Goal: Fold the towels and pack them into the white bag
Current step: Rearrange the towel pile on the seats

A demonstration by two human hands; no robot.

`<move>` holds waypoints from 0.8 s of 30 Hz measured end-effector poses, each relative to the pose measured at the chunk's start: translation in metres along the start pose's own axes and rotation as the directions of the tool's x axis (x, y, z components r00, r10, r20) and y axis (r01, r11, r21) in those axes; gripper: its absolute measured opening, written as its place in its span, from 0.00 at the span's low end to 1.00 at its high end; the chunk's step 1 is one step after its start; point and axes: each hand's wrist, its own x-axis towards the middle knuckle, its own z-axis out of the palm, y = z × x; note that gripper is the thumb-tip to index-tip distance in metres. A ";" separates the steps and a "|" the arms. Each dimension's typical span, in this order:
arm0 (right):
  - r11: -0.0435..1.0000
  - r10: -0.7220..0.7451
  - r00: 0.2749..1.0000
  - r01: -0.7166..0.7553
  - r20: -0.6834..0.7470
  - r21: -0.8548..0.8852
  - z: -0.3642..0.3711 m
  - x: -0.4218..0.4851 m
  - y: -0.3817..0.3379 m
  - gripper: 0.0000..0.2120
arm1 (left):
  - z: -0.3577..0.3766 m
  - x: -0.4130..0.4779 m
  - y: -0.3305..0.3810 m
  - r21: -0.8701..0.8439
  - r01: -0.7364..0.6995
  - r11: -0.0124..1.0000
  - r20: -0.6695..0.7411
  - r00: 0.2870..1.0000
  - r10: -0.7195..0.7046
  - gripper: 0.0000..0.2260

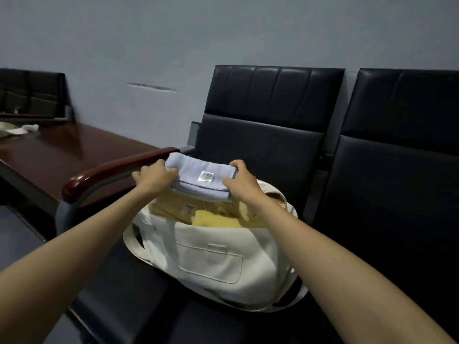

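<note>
A folded pale blue towel (198, 176) with a small white label hangs just above the open mouth of the white bag (213, 259). My left hand (154, 177) grips the towel's left end and my right hand (239, 181) grips its right end, thumbs on top. The bag stands on a black chair seat, and folded yellow towels (213, 218) lie inside it under the blue one.
The chair (268, 115) has a black padded back and a red-brown wooden armrest (116, 170) at the left. A second black chair (402, 155) stands to the right. A dark wooden table (62, 155) at the left carries small white items at its far end.
</note>
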 end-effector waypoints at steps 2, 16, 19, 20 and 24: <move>0.996 0.002 1.000 -0.001 0.013 -0.090 0.010 0.007 0.002 0.15 | 0.008 0.005 -0.005 0.038 0.014 0.999 0.048 0.999 -0.016 0.16; 0.855 0.154 0.976 -0.053 0.156 -0.517 0.038 0.036 -0.004 0.14 | 0.044 0.045 -0.024 0.229 0.091 0.969 0.388 0.904 -0.177 0.24; 0.851 0.167 0.983 -0.106 0.073 -0.514 0.041 0.046 -0.006 0.17 | 0.048 0.042 -0.015 0.217 0.119 0.969 0.241 0.955 -0.171 0.21; 0.864 0.156 0.987 -0.122 0.029 -0.489 0.039 0.048 -0.005 0.17 | 0.048 0.041 -0.010 0.215 0.091 0.972 0.180 0.975 -0.131 0.20; 0.919 0.057 0.991 -0.100 -0.122 -0.381 0.039 0.053 0.010 0.12 | 0.062 0.043 -0.007 0.077 -0.005 0.997 0.014 1.000 0.004 0.14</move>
